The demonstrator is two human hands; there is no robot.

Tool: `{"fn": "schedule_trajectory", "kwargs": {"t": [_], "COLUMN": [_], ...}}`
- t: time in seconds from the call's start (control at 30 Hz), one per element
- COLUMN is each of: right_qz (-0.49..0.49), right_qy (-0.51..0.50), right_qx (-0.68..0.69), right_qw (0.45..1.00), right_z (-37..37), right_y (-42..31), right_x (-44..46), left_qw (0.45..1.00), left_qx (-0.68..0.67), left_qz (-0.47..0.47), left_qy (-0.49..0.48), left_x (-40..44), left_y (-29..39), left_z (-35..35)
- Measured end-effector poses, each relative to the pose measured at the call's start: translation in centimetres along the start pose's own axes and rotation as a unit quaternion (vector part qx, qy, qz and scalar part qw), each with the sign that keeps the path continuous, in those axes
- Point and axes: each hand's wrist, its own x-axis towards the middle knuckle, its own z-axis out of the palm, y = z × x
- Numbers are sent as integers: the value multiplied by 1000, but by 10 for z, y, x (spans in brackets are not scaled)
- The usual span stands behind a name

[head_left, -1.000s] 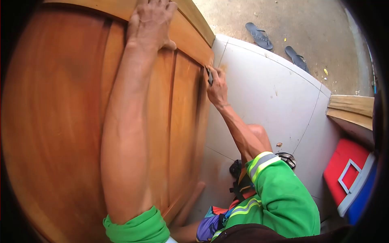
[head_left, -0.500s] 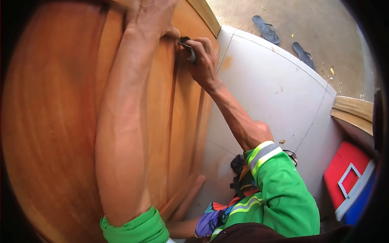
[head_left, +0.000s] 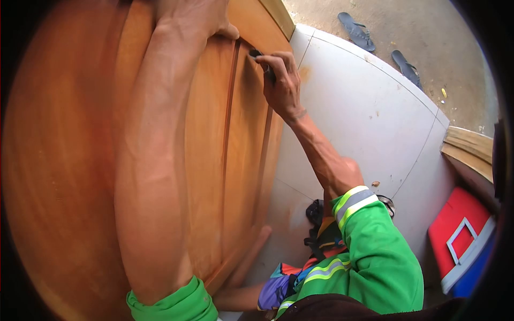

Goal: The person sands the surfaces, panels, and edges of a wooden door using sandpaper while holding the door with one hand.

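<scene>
- Centrally and to the left of the frame, the wooden panel (head_left: 206,160) stood as the main workpiece, its dark grooves running from the upper part of the frame toward the lower centre.
- At the upper centre, the right hand (head_left: 282,80) was closed around a dark tool (head_left: 269,71). The dark tip of the tool pointed to the upper left, at the panel face between two grooves; contact between tip and wood could not be confirmed.
- At the top edge, left of centre, the left hand (head_left: 195,16) lay at the upper part of the wooden panel, with the thumb extended to the right, near the top of a groove. The frame edge cut off the other fingers, so their grip could not be determined.
- A green sleeve with reflective bands (head_left: 377,241) covered the right upper arm at the lower right of centre; the left forearm was bare.
- White floor tiles (head_left: 364,123) extended right of the panel, with an orange-brown smudge (head_left: 304,74) just beside the right hand in the view.
- Two dark flip-flops (head_left: 356,32) lay apart on the brown ground (head_left: 428,32) at the upper right.
- A red and blue container (head_left: 441,227) with a grey handle was positioned at the lower right, below a wooden frame section (head_left: 471,144).
</scene>
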Motion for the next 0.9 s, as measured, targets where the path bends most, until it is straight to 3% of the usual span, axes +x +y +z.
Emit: {"fn": "schedule_trajectory", "kwargs": {"t": [0.13, 0.33, 0.43, 0.53, 0.63, 0.73, 0.9], "right_qz": [-37, -37, 45, 201, 48, -76, 35], "right_qy": [13, 23, 22, -38, -2, -32, -62], "right_qx": [1, 18, -59, -62, 28, 11, -78], "right_qw": [999, 999, 997, 977, 998, 997, 994], "right_z": [14, 23, 27, 4, -2, 6, 18], "right_y": [-3, 2, 53, 86, 25, -6, 73], "right_x": [22, 26, -26, -55, -4, 26, -31], "left_qw": [999, 997, 1000, 1000, 1000, 998, 1000], "left_qx": [-8, -30, -1, 17, -14, -7, -10], "left_qz": [-11, -14, -19, -21, -10, -17, -23], "left_qy": [40, -68, -9, 9, -11, -63, 2], "left_x": [-3, -5, -1, 2, -6, -4, -2], "left_y": [1, 4, 3, -1, 12, 4, 3], "left_z": [3, -36, 7, 11, 12, -30, 10]}}
